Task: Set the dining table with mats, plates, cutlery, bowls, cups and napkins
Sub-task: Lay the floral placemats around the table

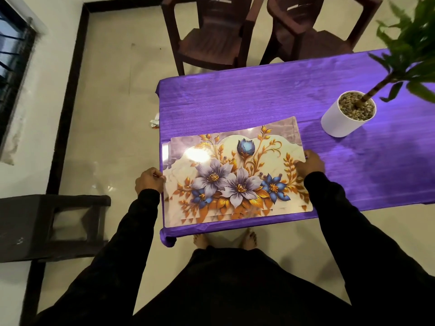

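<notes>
Both hands pinch the short edges of a stack of floral mats (235,175): left hand (149,180) at the left edge, right hand (310,162) at the right, fingers curled onto the top mat. Offset edges show several mats, lying at the near left corner of the table (259,97) with its purple cloth. By appearance the task has barely begun: no mat is laid out singly, and no plates, cutlery, bowls, cups or napkins are visible. A potted plant (348,114) stands on the table to the right and may crowd a setting; two chairs (211,36) stand beyond, a stool (47,222) to the left.
</notes>
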